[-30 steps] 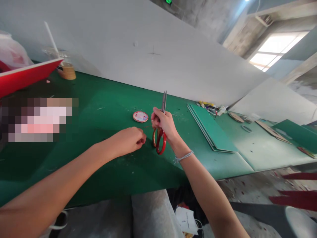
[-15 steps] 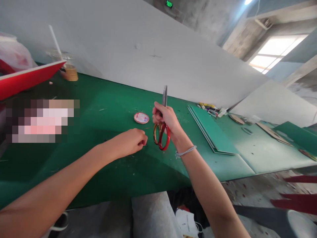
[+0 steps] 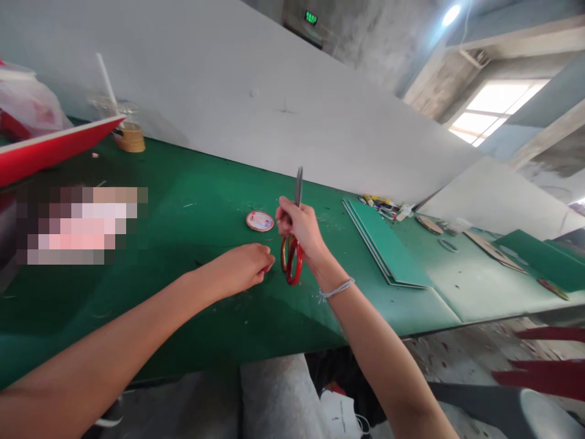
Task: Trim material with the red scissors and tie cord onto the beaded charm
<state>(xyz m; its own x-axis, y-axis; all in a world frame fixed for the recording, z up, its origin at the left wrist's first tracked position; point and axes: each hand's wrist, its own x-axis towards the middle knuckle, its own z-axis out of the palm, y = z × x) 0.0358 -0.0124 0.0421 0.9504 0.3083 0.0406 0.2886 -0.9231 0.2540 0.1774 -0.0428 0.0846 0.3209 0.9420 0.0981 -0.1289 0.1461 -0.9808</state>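
Note:
My right hand (image 3: 301, 225) is closed around a pair of scissors (image 3: 299, 186). Their blades point up and away from me, and the red and gold handle loops hang below the fist. Just to the left, my left hand (image 3: 247, 268) is curled shut low over the green tabletop. Whatever its fingers may pinch is hidden or too thin to name. A small round disc (image 3: 260, 221) with a pinkish rim and pale printed face lies on the table beyond both hands, touched by neither.
A grey partition (image 3: 196, 91) rises behind the table. Stacked green boards (image 3: 388, 244) lie to the right, with assorted small tools (image 3: 384, 204) beyond them. On the left are a red panel (image 3: 59, 149), a tan roll (image 3: 131, 139) and a plastic bag (image 3: 31, 100).
My right hand has moved slightly left, closer to my left hand, and the scissors have turned to show more edge-on. The left hand stays curled in about the same place.

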